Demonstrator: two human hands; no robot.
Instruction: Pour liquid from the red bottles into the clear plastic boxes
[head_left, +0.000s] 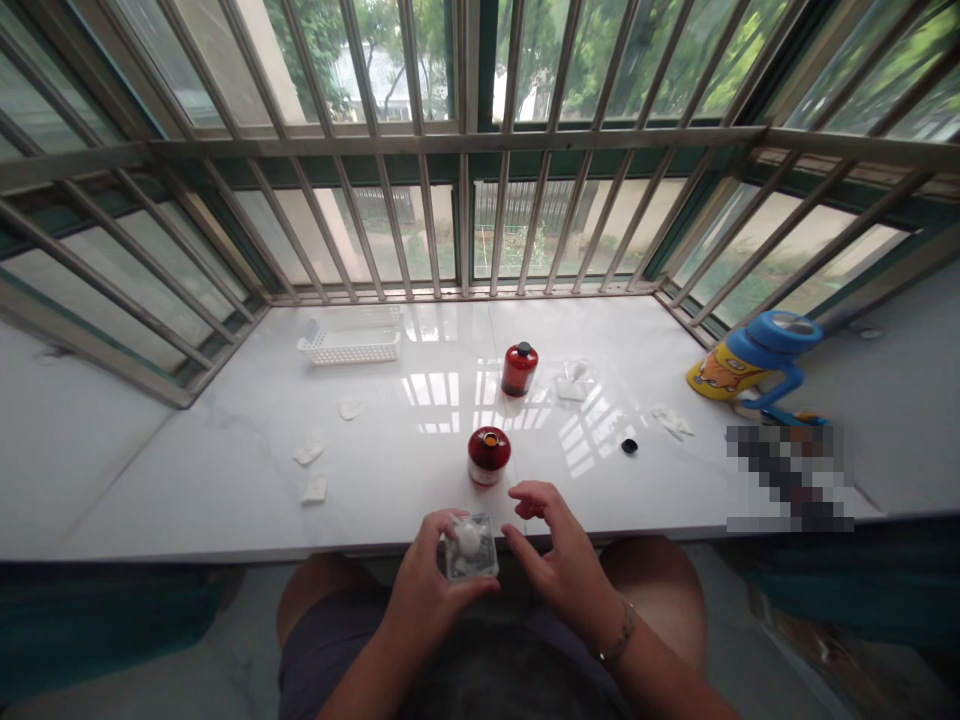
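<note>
Bright daylight comes through the window (525, 235). The glossy white sill (225, 470) shows strong glare patches in its middle. Shadows are soft and weak. The bars (424, 230) bend near the edges, a wide-angle distortion. The left hand (427, 590), its box (471, 548) and the right hand (559, 560) are sharp but dimmer. A pixelated block (787, 475) sits at the right.

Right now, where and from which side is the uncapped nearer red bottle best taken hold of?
Probably around the round body of the nearer red bottle, coming in from the near right, where the right hand hovers open. It stands upright with an open mouth, so a side grip keeps it level.
</note>
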